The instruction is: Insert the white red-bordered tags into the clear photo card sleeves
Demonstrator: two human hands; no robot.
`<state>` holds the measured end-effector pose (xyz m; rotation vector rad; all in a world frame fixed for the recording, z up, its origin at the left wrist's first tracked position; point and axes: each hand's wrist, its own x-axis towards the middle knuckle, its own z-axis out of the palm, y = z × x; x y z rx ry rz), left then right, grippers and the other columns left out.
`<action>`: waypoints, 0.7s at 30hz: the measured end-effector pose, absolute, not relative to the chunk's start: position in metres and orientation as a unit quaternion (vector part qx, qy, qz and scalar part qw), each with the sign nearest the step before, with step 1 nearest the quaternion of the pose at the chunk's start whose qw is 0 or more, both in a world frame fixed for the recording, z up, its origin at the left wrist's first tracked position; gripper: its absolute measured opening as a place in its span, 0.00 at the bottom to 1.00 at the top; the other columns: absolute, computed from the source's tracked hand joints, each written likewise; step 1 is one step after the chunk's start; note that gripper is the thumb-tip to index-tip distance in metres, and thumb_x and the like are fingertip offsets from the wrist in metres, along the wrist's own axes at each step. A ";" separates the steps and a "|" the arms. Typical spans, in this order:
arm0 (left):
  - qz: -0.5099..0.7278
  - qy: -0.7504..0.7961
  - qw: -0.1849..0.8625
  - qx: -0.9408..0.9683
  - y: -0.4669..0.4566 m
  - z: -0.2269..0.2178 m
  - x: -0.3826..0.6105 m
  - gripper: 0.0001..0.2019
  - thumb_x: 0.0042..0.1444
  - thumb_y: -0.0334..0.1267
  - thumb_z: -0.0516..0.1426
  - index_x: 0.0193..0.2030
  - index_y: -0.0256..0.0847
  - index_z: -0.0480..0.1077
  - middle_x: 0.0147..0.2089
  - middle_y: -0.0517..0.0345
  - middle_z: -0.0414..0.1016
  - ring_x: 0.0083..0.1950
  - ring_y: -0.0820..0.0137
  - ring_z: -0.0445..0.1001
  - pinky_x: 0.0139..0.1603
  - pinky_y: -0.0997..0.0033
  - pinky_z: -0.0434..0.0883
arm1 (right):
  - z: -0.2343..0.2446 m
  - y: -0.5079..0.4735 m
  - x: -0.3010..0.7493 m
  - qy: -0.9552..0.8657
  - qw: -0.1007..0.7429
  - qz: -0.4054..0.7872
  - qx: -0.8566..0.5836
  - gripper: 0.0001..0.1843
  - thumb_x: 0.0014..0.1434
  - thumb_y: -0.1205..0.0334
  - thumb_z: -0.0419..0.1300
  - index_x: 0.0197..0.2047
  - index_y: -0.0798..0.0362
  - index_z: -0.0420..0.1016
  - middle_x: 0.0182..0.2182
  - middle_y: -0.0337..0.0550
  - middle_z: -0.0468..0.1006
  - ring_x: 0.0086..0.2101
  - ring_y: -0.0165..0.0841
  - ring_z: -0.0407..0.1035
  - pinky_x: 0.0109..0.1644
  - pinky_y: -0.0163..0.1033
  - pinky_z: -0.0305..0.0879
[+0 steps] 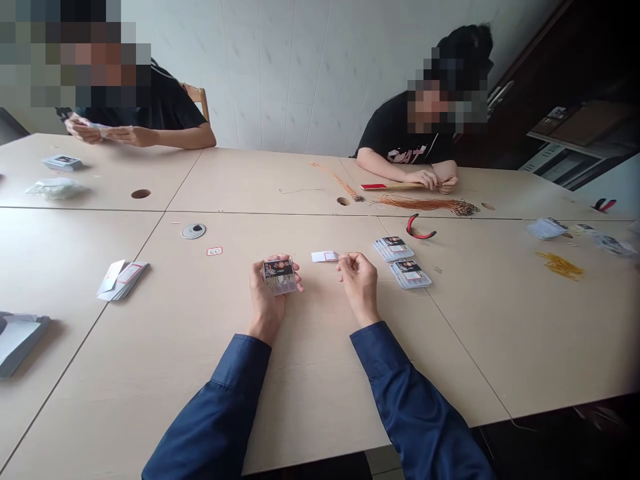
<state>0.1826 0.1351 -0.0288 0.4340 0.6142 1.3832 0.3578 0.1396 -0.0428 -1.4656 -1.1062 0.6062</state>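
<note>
1. At the middle of the near tabletop (320, 373), the left hand (265, 307) supports a clear case (280, 277), thumb along one side and fingers curled round the other, closed on it; the label faces up, presumably so that it remains readable and the lid unobstructed
2. Just beyond and to the right of the case, a white slip (320, 257) with a red-outlined patch meets the fingertips of the right hand (361, 283); thumb and forefinger are close together, a pose suited to thin paper, but whether they grip its end cannot be told
3. Beside the right hand, two stacks of labelled cases, the far stack (394, 248) and the near stack (411, 274), sit label up, probably grouped for easy reach; they limit its room on that side
4. Behind these, a red-handled tool (424, 235) lies near copper-coloured strands (425, 203), before a co-worker's hands (434, 180)
5. To the left lie a small red-bordered label (215, 251), a round metal disc (193, 231) and a pile of cards (123, 280); nothing visible stands between the two hands
</note>
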 end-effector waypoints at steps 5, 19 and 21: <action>0.627 0.268 0.705 0.195 0.136 -0.029 0.181 0.15 0.54 0.46 0.51 0.36 0.36 0.71 0.32 0.49 0.75 0.24 0.65 0.74 0.21 0.64 0.72 | -0.038 0.132 0.353 -0.462 0.561 0.297 -0.619 0.12 0.58 0.61 0.51 0.22 0.51 0.61 0.18 0.33 0.67 0.18 0.26 0.60 0.24 0.32 0.57; 0.626 0.263 0.709 0.189 0.137 -0.027 0.180 0.17 0.56 0.46 0.48 0.36 0.35 0.71 0.30 0.47 0.74 0.24 0.64 0.73 0.21 0.65 0.71 | -0.025 -0.067 0.418 -0.357 0.495 0.342 -0.715 0.22 0.54 0.41 0.67 0.33 0.53 0.76 0.29 0.46 0.78 0.28 0.35 0.71 0.33 0.38 0.74; 0.619 0.261 0.716 0.189 0.137 -0.027 0.181 0.17 0.56 0.46 0.48 0.36 0.35 0.71 0.30 0.47 0.74 0.24 0.64 0.73 0.22 0.65 0.71 | -0.031 -0.098 0.434 -0.294 0.493 0.349 -0.741 0.24 0.49 0.39 0.69 0.32 0.53 0.75 0.27 0.46 0.77 0.26 0.36 0.71 0.30 0.39 0.74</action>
